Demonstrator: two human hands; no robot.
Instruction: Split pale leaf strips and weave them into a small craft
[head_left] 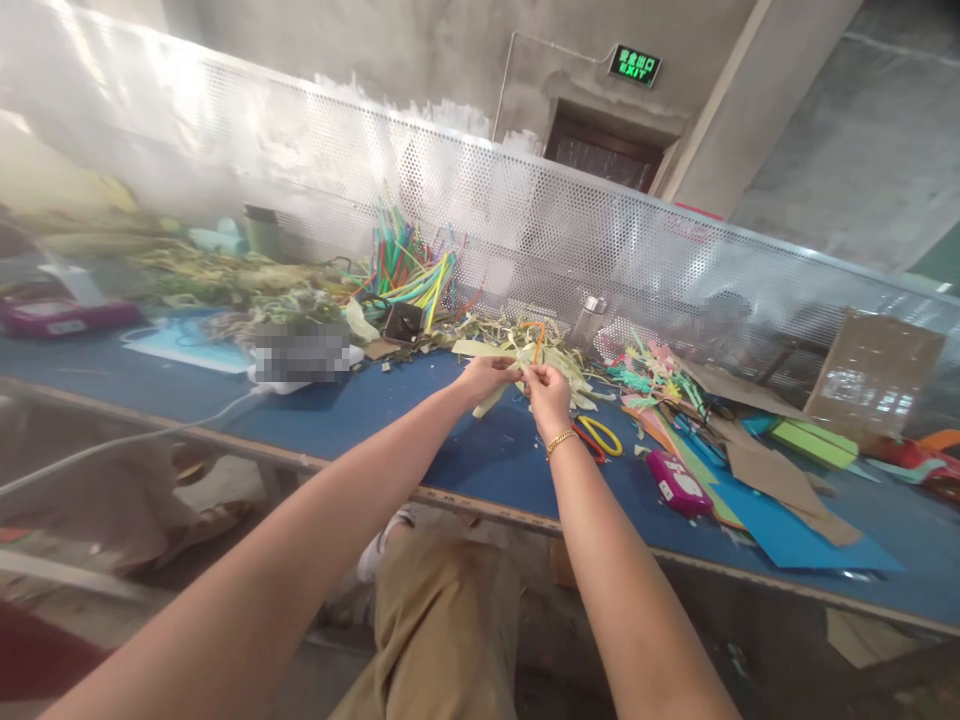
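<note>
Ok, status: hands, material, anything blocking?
Left hand and right hand together at pale strips. Exact grip too small to tell. Yellow loop nearby, clear of both hands.

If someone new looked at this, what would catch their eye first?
Likely the bare left hand and right hand, close together at pale yellow-green strips on the blue tabletop. Behind, leftward, thin multicoloured stems stand before the perforated metal screen. Higher, a green-lettered exit sign glows against the grey wall.

1 head-worn camera (tilted) looks forward and down at the nearby table (491,465).
</note>
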